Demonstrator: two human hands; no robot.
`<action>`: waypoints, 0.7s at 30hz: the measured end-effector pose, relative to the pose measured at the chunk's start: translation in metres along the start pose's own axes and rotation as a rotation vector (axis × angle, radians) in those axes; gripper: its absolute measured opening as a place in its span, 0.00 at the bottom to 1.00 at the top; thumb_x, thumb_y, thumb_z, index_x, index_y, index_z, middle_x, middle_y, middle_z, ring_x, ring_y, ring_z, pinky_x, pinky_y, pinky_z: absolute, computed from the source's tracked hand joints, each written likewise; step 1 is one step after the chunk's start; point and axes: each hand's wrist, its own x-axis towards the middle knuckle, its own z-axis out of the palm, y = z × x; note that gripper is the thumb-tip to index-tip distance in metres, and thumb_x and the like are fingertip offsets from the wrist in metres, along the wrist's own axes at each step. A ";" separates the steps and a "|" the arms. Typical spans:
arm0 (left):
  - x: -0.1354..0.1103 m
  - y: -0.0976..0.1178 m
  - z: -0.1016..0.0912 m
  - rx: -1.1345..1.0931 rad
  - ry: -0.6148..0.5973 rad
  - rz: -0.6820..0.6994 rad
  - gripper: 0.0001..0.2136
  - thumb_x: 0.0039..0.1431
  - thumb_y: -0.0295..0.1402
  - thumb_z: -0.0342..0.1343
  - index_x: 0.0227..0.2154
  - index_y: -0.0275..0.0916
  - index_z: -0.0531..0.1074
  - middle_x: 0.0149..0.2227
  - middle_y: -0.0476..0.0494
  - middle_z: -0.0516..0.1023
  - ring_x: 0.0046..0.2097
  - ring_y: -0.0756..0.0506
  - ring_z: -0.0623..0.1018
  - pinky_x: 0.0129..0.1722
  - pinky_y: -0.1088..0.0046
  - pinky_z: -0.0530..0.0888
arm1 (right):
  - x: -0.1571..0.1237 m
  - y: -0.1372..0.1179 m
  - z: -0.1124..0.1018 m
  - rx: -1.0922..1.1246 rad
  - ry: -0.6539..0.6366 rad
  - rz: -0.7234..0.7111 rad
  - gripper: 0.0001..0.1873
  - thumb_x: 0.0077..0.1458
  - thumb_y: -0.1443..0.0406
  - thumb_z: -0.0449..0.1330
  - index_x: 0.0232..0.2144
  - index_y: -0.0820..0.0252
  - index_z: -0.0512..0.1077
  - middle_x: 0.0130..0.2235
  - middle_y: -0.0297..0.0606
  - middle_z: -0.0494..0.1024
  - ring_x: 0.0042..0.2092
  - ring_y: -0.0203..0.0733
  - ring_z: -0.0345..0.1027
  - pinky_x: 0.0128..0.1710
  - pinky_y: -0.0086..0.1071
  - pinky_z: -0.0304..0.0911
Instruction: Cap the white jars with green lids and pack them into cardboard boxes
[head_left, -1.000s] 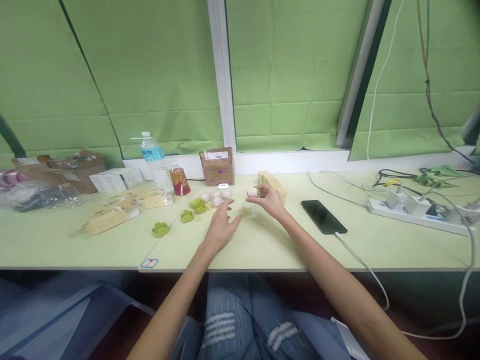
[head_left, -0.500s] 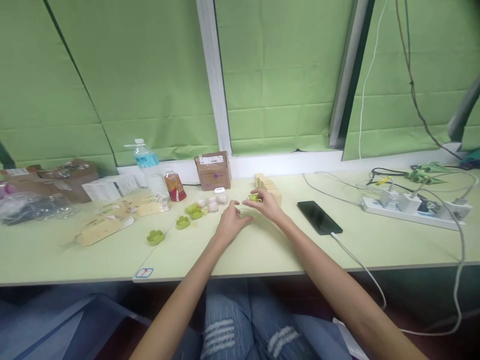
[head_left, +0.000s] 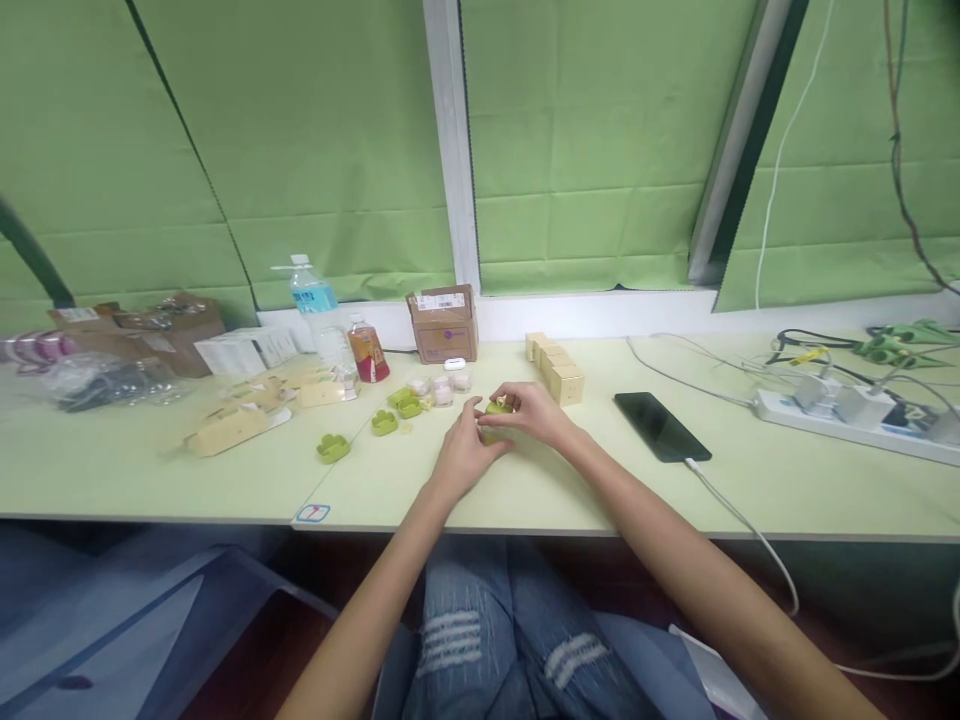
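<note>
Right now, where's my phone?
In the head view, the phone lies flat on the table, to the right of your right hand, between the gold boxes and the power strip.

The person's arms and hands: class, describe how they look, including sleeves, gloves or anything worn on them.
Both forearms are bare, with no sleeve in view. The left hand and right hand are ungloved, and no watch or bracelet shows at either wrist. Any ring would be too small to tell. No cables or markings are visible on the arms.
</note>
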 end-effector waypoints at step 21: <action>0.003 -0.005 -0.001 -0.109 -0.024 -0.021 0.31 0.44 0.35 0.72 0.49 0.42 0.63 0.41 0.44 0.80 0.39 0.41 0.81 0.37 0.69 0.72 | -0.004 -0.008 0.008 -0.199 -0.071 -0.084 0.12 0.53 0.55 0.68 0.30 0.58 0.76 0.29 0.32 0.72 0.32 0.36 0.62 0.31 0.29 0.49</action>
